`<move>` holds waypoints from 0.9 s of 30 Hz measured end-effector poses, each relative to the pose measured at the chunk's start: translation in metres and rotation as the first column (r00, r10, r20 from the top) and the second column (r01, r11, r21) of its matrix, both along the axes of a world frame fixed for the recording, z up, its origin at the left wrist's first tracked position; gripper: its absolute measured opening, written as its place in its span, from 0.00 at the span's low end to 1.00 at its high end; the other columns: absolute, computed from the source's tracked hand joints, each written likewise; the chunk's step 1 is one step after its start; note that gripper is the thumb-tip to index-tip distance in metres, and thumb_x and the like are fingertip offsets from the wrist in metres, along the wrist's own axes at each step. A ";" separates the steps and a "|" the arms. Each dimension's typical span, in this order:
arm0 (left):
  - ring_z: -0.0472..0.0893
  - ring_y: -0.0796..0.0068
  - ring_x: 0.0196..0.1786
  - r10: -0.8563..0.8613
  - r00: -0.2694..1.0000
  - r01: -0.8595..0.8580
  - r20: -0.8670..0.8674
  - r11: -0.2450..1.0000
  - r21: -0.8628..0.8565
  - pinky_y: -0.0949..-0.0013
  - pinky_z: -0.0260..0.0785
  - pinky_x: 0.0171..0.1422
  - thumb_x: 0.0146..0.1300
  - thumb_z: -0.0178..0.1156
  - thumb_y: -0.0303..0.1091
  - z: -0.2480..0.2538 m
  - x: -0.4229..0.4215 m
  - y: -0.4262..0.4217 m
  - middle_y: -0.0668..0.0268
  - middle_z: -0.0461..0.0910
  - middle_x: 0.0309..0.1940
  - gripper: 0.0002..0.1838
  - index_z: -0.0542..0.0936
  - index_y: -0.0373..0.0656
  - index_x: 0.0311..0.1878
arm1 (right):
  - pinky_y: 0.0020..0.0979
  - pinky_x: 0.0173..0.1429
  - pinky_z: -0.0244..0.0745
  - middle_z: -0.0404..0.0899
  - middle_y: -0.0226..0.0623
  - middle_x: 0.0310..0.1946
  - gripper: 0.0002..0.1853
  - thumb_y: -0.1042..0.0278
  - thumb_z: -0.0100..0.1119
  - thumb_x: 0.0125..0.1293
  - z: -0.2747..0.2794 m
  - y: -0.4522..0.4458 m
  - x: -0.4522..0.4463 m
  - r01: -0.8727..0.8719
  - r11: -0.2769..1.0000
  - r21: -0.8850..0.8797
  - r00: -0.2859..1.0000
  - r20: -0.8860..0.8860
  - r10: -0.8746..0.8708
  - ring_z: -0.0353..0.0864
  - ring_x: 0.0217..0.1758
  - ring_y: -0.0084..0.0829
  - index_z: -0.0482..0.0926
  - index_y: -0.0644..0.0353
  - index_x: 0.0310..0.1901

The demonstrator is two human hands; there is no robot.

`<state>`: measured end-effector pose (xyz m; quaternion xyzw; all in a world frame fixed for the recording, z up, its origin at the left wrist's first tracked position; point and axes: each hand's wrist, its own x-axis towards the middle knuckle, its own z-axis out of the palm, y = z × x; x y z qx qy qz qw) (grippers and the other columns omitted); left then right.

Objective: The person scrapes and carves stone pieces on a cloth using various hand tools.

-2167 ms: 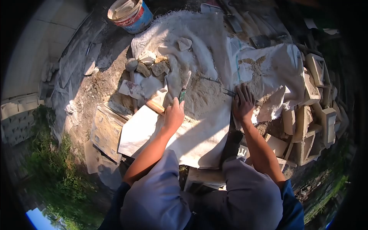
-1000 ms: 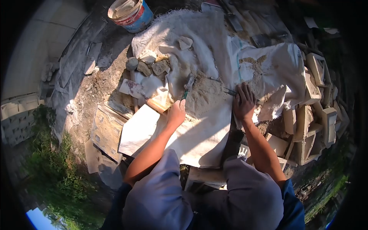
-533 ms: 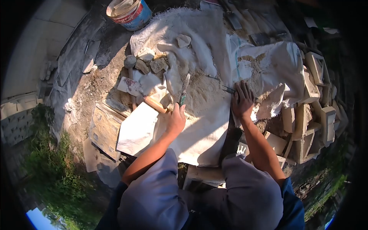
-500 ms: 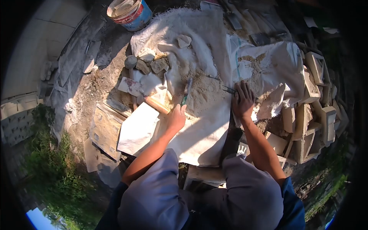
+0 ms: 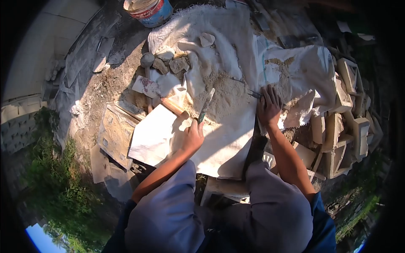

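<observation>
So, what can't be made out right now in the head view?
- Bucket: head view, cut off by the top edge.
- Green-handled tool: head view, handle's end hidden by the left hand.
- Dark metal tool: head view, partly covered by the right hand.
- Upper-right background: head view, lost in shadow.

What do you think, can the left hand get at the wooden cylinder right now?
Probably yes: the wooden cylinder lies close to the left hand, with nothing solid seen between. Its grip is on the green-handled tool, though, which may need putting down first.
</observation>
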<state>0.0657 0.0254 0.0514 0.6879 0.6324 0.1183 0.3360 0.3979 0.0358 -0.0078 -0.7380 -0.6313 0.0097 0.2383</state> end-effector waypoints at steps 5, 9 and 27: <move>0.77 0.29 0.40 -0.019 1.000 0.017 -0.016 0.996 -0.090 0.36 0.66 0.47 0.79 0.47 0.46 0.004 -0.002 0.007 0.38 0.80 0.32 0.18 0.73 0.38 0.45 | 0.46 0.77 0.57 0.72 0.45 0.71 0.24 0.64 0.54 0.69 -0.003 0.002 -0.001 0.013 1.000 -0.006 1.000 0.002 -0.013 0.68 0.75 0.46 0.78 0.52 0.66; 0.77 0.29 0.40 0.013 1.000 -0.014 -0.007 0.992 -0.126 0.36 0.66 0.48 0.79 0.48 0.46 0.007 -0.003 -0.001 0.38 0.80 0.32 0.19 0.73 0.37 0.43 | 0.46 0.77 0.57 0.73 0.45 0.70 0.24 0.64 0.54 0.69 -0.002 0.002 -0.001 -0.005 1.000 0.023 1.000 0.004 0.005 0.68 0.75 0.46 0.78 0.52 0.66; 0.79 0.33 0.31 -0.094 0.988 0.101 -0.120 0.994 0.047 0.40 0.70 0.37 0.76 0.54 0.45 -0.019 0.008 0.012 0.42 0.80 0.26 0.17 0.75 0.38 0.44 | 0.45 0.78 0.57 0.73 0.44 0.70 0.23 0.65 0.53 0.69 -0.006 0.001 -0.002 0.001 1.000 0.010 1.000 -0.016 -0.001 0.68 0.75 0.45 0.79 0.53 0.65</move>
